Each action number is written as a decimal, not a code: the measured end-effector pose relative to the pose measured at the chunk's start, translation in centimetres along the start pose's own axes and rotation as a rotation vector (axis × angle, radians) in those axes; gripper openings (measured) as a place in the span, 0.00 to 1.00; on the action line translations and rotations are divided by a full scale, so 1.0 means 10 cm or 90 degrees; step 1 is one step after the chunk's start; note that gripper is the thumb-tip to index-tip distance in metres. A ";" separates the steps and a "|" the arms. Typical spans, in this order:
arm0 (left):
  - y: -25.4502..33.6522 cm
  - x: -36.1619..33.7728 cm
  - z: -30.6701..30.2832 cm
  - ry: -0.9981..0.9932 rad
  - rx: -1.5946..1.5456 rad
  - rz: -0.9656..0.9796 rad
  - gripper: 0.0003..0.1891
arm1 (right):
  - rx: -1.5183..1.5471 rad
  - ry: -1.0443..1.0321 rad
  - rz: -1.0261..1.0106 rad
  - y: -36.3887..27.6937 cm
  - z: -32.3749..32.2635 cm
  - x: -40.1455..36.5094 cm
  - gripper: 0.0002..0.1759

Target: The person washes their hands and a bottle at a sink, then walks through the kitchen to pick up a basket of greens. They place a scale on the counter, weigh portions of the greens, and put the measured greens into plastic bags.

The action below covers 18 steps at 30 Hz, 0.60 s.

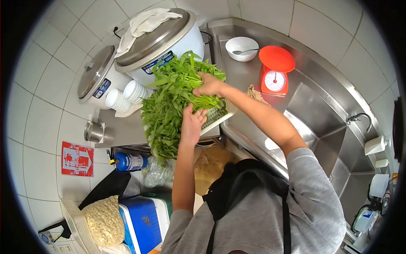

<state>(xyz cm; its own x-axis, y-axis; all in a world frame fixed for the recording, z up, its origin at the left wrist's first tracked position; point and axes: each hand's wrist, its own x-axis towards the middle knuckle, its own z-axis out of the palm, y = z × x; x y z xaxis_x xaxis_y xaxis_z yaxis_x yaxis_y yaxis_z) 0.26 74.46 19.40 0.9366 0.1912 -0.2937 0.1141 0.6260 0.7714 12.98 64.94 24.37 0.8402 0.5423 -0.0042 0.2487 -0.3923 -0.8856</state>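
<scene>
A large heap of leafy greens (163, 103) with long green stems lies over a white perforated basket (224, 117) on the steel counter. My right hand (210, 84) is closed round a bunch of stems at the heap's upper right side. Lower down, my left hand (193, 123) is open, its fingers apart at the near edge of the greens and the basket. Leaves cover most of the basket and hang over the counter's front edge.
Rice cookers (186, 36) and stacked white cups (134, 91) stand behind and left of the greens. To the right are a white bowl (242, 47) with a spoon, a red scale (275, 76) and a steel sink (315, 114). A blue extinguisher (127, 161) is below left.
</scene>
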 end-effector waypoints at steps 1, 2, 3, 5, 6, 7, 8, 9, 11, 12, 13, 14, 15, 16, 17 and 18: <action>-0.03 -0.09 -0.01 -0.002 0.102 0.032 0.30 | 0.024 -0.046 0.037 -0.13 -0.15 -0.04 0.47; -0.07 -0.16 -0.03 -0.002 0.098 0.033 0.30 | 0.046 -0.094 0.075 -0.17 -0.26 -0.05 0.46; -0.12 -0.22 -0.06 -0.008 0.159 0.072 0.30 | 0.067 -0.105 0.049 -0.12 -0.28 0.01 0.43; -0.19 -0.31 -0.03 -0.030 0.179 0.114 0.33 | 0.074 -0.123 0.055 -0.21 -0.38 -0.02 0.39; -0.19 -0.31 0.01 -0.027 0.177 0.115 0.33 | 0.083 -0.139 0.059 -0.25 -0.41 -0.04 0.35; -0.17 -0.28 0.08 -0.026 0.071 0.053 0.32 | 0.117 -0.116 0.043 -0.19 -0.37 -0.02 0.29; -0.14 -0.23 0.13 -0.024 -0.035 -0.008 0.32 | 0.118 -0.121 0.042 -0.15 -0.33 -0.01 0.29; -0.13 -0.11 0.13 -0.002 -0.019 -0.030 0.39 | 0.124 -0.120 0.024 -0.11 -0.30 0.00 0.30; -0.12 0.02 0.12 -0.021 -0.029 -0.036 0.41 | 0.075 -0.134 0.010 -0.12 -0.32 -0.07 0.39; -0.10 0.09 0.12 -0.044 -0.038 -0.045 0.44 | 0.076 -0.129 0.006 -0.11 -0.31 -0.14 0.39; -0.08 0.10 0.19 -0.028 -0.073 -0.047 0.44 | 0.036 -0.128 -0.015 -0.09 -0.27 -0.23 0.45; -0.13 0.30 0.04 -0.033 -0.069 -0.048 0.44 | -0.004 -0.125 -0.035 -0.05 -0.25 -0.26 0.51; -0.25 0.64 -0.28 -0.430 -0.280 -0.096 0.45 | -0.038 -0.158 -0.060 0.06 -0.21 -0.22 0.58; -0.20 0.69 -0.30 -0.828 -0.491 -0.144 0.46 | -0.035 -0.153 -0.058 0.11 -0.19 -0.22 0.58; -0.19 0.71 -0.33 -0.831 -0.464 -0.136 0.45 | -0.033 -0.130 -0.065 0.15 -0.16 -0.21 0.57; -0.22 0.70 -0.35 -0.834 -0.461 -0.143 0.45 | -0.031 -0.106 -0.074 0.18 -0.13 -0.19 0.57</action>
<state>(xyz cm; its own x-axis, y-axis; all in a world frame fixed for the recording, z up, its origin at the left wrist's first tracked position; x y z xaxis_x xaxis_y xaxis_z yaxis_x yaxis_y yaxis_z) 5.36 77.07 13.69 0.5917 -0.5003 0.6322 0.4737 0.8503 0.2295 12.50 62.23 23.39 0.7145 0.6995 0.0160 0.3654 -0.3536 -0.8610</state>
